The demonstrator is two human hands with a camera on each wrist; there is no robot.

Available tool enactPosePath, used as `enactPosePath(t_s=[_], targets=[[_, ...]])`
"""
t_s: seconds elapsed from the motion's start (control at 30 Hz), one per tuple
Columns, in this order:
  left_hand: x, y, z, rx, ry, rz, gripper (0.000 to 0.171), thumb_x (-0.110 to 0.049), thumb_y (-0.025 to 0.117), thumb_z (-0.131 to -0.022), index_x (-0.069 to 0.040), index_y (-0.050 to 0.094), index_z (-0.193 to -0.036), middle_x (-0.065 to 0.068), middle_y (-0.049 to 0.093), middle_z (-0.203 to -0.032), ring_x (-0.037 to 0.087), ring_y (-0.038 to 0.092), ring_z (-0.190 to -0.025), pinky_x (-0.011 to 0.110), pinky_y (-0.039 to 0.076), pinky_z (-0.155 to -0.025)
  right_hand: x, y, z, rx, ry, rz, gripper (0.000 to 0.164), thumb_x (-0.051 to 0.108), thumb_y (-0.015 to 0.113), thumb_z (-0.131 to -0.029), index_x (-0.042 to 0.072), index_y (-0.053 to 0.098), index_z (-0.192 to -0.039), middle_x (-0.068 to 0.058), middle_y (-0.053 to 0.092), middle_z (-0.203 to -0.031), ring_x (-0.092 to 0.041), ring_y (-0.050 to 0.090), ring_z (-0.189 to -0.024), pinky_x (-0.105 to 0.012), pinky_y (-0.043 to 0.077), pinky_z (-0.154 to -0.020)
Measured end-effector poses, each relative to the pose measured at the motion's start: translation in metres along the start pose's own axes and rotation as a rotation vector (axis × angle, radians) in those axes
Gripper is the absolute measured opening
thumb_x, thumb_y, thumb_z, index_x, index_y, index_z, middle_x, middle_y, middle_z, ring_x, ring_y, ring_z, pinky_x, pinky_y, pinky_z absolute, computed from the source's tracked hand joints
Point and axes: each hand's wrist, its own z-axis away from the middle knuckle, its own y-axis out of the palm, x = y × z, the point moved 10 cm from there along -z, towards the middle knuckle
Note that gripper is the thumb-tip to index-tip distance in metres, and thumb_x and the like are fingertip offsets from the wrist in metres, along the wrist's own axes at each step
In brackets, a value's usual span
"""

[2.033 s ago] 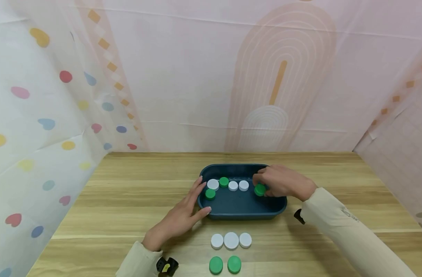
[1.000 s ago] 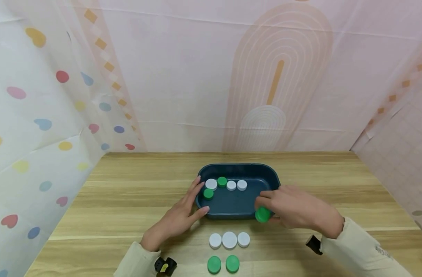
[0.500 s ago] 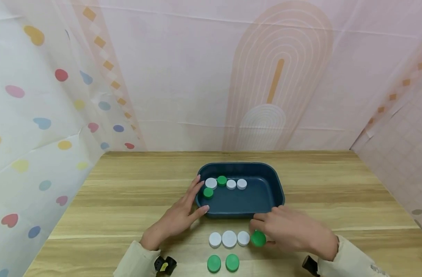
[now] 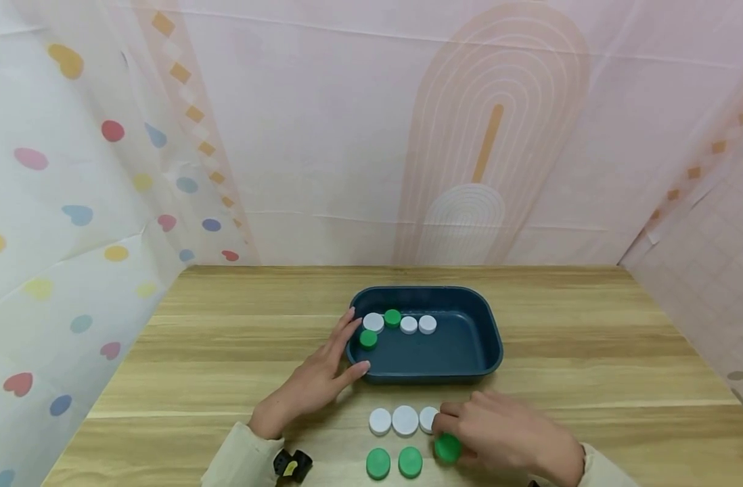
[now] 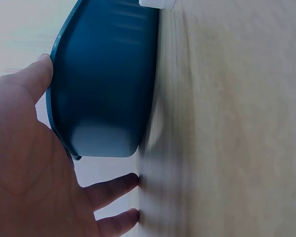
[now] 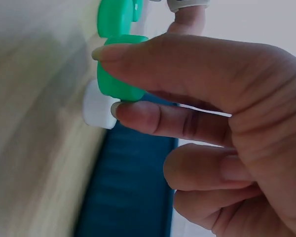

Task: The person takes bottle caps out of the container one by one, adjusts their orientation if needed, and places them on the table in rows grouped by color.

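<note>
Between thumb and index finger my right hand (image 4: 505, 433) pinches a green bottle cap (image 4: 447, 448), just right of two green caps (image 4: 411, 462) lying on the table. Behind these is a row of three white caps (image 4: 404, 421); my fingers partly cover the rightmost one. My left hand (image 4: 313, 382) rests on the left end of a dark blue tray (image 4: 432, 375), thumb and fingers spread along its rim. Inside the tray lie three white caps (image 4: 373, 322) and two green caps (image 4: 368, 339). The right wrist view shows the pinched green cap (image 6: 119, 74) from the side.
The wooden table (image 4: 225, 338) runs back to a patterned cloth wall (image 4: 323, 135). Similar cloth hangs at the left and right sides. Black wrist camera mounts (image 4: 292, 467) sit at my cuffs.
My right hand has lifted a green cap out of the tray's right end and carried it towards me, past the white row, beside the green caps. The left hand has stayed on the tray.
</note>
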Motion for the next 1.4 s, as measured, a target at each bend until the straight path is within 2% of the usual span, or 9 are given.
enactPosePath(t_s=[0.2,0.5,0.93,1.4], targets=[[0.001,0.0,0.001,0.003,-0.007,-0.007,0.073,-0.046,0.047,-0.099,-0.018,0.01,-0.155,-0.007,-0.007,-0.16,0.032,0.019,-0.142,0.062,0.029,-0.102,0.003,0.009,0.0,-0.015,-0.043,-0.049,0.029,0.028,0.073,-0.085,0.032,0.062,-0.112,0.024,0.051,-0.09,0.002,0.045,-0.07,-0.02,0.043,-0.065],[0.001,-0.001,0.002,-0.001,0.001,-0.002,0.073,-0.046,0.047,-0.099,-0.019,0.01,-0.155,-0.007,-0.007,-0.16,0.032,0.019,-0.142,0.062,0.03,-0.102,0.007,0.014,-0.001,-0.035,-0.079,-0.021,0.028,0.028,0.074,-0.085,0.03,0.063,-0.111,0.024,0.051,-0.09,0.003,0.044,-0.069,-0.02,0.042,-0.066],[0.0,-0.001,0.001,0.0,-0.001,-0.004,0.073,-0.046,0.047,-0.099,-0.018,0.01,-0.155,-0.007,-0.007,-0.16,0.033,0.02,-0.141,0.062,0.031,-0.101,0.006,0.019,-0.001,-0.021,-0.048,-0.041,0.027,0.026,0.074,-0.085,0.03,0.064,-0.11,0.024,0.053,-0.091,0.003,0.045,-0.07,-0.022,0.044,-0.068],[-0.001,-0.002,0.002,0.002,-0.003,0.0,0.073,-0.046,0.048,-0.099,-0.018,0.01,-0.155,-0.005,-0.007,-0.16,0.032,0.018,-0.142,0.062,0.03,-0.102,0.008,0.02,-0.001,-0.041,-0.077,-0.042,0.028,0.024,0.073,-0.085,0.03,0.064,-0.111,0.024,0.054,-0.091,0.004,0.045,-0.069,-0.021,0.044,-0.066]])
